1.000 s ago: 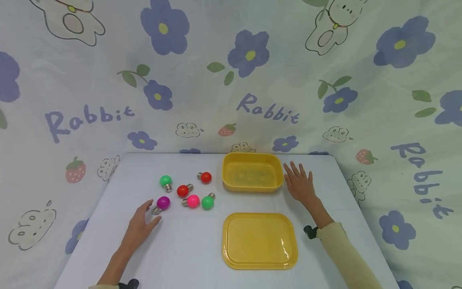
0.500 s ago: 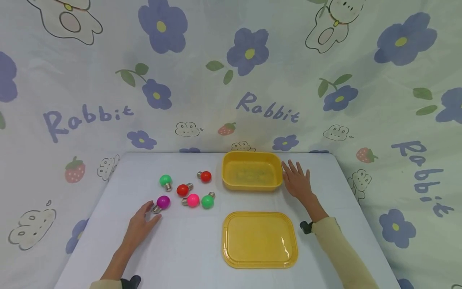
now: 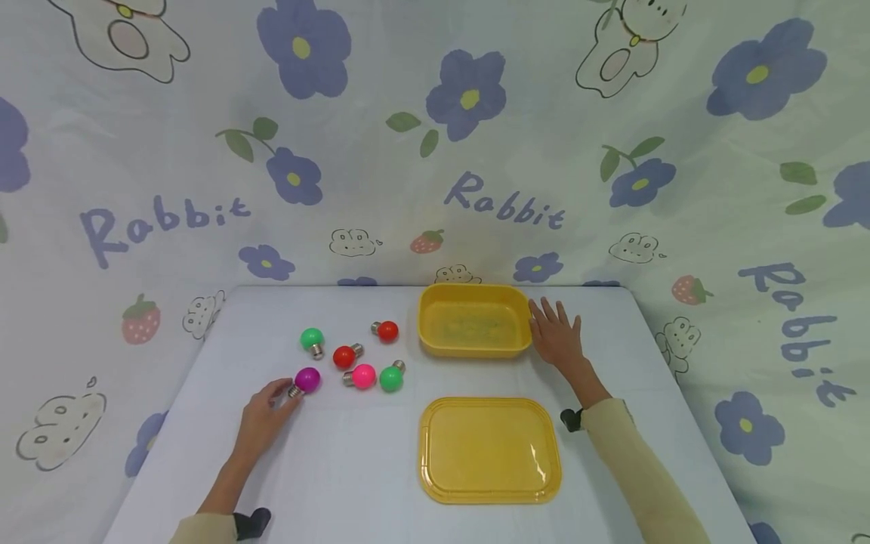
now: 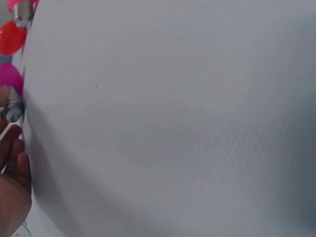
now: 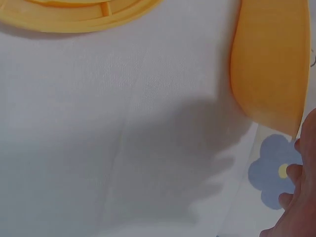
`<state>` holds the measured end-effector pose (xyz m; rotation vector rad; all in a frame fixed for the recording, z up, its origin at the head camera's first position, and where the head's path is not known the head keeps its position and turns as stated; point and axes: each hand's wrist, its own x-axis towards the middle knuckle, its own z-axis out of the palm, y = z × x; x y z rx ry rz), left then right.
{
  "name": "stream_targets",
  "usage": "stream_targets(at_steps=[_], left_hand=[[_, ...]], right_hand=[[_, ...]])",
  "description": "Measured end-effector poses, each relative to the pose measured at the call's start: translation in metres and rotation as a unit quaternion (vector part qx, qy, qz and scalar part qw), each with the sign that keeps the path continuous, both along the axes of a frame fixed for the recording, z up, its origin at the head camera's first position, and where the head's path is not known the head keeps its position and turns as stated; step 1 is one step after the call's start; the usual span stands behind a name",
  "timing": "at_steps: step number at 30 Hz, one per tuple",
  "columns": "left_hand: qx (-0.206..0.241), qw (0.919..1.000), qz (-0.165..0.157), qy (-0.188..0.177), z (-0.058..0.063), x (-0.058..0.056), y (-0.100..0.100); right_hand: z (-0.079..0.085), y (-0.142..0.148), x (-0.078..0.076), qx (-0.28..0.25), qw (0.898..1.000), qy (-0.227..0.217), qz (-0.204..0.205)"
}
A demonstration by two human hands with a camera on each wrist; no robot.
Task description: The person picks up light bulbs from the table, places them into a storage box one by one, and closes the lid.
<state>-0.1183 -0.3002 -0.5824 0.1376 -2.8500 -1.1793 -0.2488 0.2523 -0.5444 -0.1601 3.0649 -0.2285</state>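
Observation:
My left hand (image 3: 261,419) has its thumb and fingers at the metal screw base of a purple light bulb (image 3: 308,379), pinching it; the bulb lies on the table. In the left wrist view, part of the hand (image 4: 12,177) and the bulb's screw base (image 4: 13,109) show at the left edge. My right hand (image 3: 559,336), fingers straight and spread, rests against the right end of a deep yellow bin (image 3: 476,353). The right wrist view shows fingers close by the corner of that bin (image 5: 269,64).
Beyond the purple bulb lie green (image 3: 312,338), red (image 3: 343,357), pink (image 3: 364,376) and further green (image 3: 391,378) and red (image 3: 388,332) light bulbs. A flat yellow tray (image 3: 489,495) lies in front of the bin. Patterned cloth (image 3: 381,166) hangs behind the white table (image 3: 340,468).
My left thumb and fingers have closed in on the purple bulb's base. The right hand has moved left until its fingers meet the bin's end.

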Motion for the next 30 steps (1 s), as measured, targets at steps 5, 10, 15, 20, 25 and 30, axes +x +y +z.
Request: stream_targets(at_steps=[5,10,15,20,25,30], left_hand=[[0.009,0.9999,0.007,0.0,-0.001,-0.0015,-0.0005],[0.011,0.9999,0.009,-0.006,-0.0013,-0.0025,-0.0012],[0.016,0.9997,0.01,-0.013,-0.0039,-0.0036,-0.003],[0.015,0.9997,0.019,-0.006,-0.0054,-0.0025,-0.0026],[0.011,0.999,0.017,0.039,-0.0028,-0.0006,-0.0027],[0.016,0.9979,0.026,0.058,0.0024,0.0002,-0.006]], right_hand=[[-0.0041,0.0005,-0.0045,0.005,1.0,0.0,0.002],[-0.0056,0.0002,-0.0061,0.002,1.0,-0.004,0.0],[-0.0047,0.0001,-0.0061,-0.006,1.0,-0.006,0.002],[-0.0057,0.0011,-0.006,-0.003,1.0,-0.007,0.002],[-0.0068,0.0007,-0.0053,-0.003,1.0,-0.006,-0.001],[-0.0079,0.0001,-0.0053,0.006,1.0,0.003,0.003]])
